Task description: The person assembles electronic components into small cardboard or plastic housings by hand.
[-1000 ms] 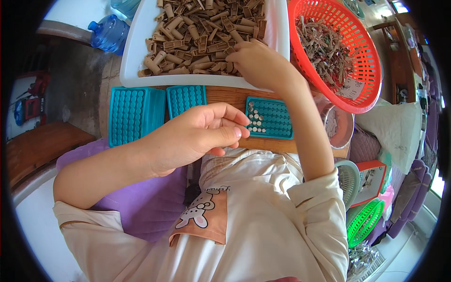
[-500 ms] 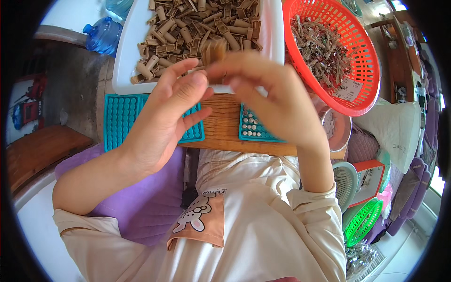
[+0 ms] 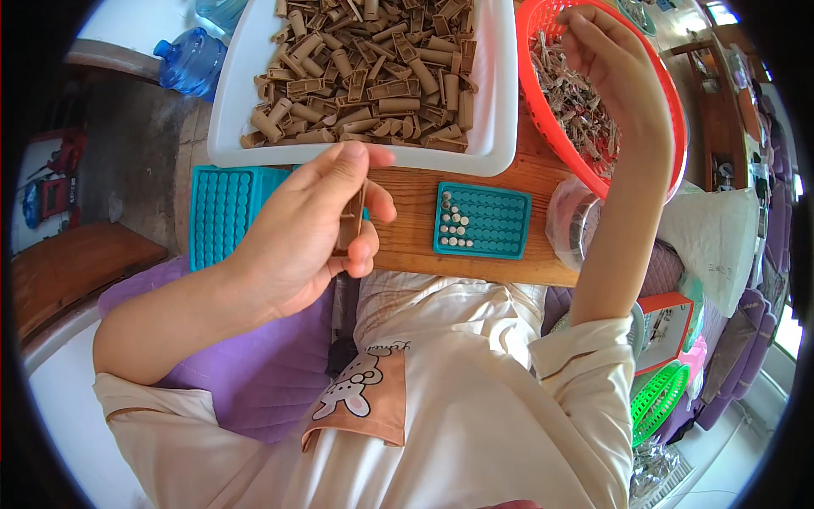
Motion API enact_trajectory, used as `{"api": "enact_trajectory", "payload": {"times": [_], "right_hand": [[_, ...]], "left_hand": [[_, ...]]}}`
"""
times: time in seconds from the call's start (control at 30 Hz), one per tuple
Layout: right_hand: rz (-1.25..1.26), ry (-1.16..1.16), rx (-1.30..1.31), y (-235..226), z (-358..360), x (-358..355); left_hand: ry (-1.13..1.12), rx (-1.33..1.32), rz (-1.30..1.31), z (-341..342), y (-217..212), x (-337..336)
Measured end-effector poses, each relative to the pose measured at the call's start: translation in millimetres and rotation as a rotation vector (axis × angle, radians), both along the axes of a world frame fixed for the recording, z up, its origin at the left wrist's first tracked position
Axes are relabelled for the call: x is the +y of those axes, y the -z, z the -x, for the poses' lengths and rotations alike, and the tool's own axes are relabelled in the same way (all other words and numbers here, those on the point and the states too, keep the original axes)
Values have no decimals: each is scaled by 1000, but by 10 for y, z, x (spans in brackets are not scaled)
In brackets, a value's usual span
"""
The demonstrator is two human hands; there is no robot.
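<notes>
My left hand (image 3: 292,216) is closed around a brown hollow plastic piece (image 3: 349,227), held upright in front of the table edge. It matches the loose brown pieces (image 3: 373,89) heaped in the white tub (image 3: 493,93) ahead of me. My right hand (image 3: 615,64) is over the red slotted basket (image 3: 526,68) at the far right. Its fingers are curled together in a pinch, and whatever is between them cannot be made out. Thin, brownish-silver parts (image 3: 570,97) lie piled in that basket beneath the hand.
On the wooden table (image 3: 407,225), a small teal tray (image 3: 500,216) holds several round silvery pieces. A larger teal tray (image 3: 225,216) is partly behind my left hand. At right stands a plastic-lined round container (image 3: 570,222). A blue water bottle (image 3: 191,64) is at far left.
My hands were together before the tub and have parted. The right one swung right and away from me to the red basket. My left hand stays nearly in place, with the brown piece now visible in it.
</notes>
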State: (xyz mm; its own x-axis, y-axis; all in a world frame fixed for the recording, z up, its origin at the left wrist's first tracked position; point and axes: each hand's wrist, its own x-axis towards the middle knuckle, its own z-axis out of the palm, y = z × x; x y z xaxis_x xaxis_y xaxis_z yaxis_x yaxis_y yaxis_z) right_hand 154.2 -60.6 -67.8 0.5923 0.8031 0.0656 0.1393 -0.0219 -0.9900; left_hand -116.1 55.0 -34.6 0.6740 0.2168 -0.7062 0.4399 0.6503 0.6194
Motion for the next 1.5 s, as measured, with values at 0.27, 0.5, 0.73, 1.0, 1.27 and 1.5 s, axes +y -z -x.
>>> {"api": "enact_trajectory", "payload": {"times": [0.27,0.5,0.73,1.0,1.27,1.5], "right_hand": [[697,177,-876,1081,-757,218],[620,274,-617,1077,-790,185],[-198,532,-146,218,-952,-223],[-613,266,268,-245,-240,-624],[-322,70,436,12,1257,-396],[-304,98,361,-72,1759,-320]], "left_hand": [[62,49,35,-2,-17,-7],[83,-80,250,53,-1,77],[98,-224,347,95,50,78],[185,-215,12,6,45,-44],[348,-456,-343,44,17,-15],[273,-498,-441,46,3,0]]}}
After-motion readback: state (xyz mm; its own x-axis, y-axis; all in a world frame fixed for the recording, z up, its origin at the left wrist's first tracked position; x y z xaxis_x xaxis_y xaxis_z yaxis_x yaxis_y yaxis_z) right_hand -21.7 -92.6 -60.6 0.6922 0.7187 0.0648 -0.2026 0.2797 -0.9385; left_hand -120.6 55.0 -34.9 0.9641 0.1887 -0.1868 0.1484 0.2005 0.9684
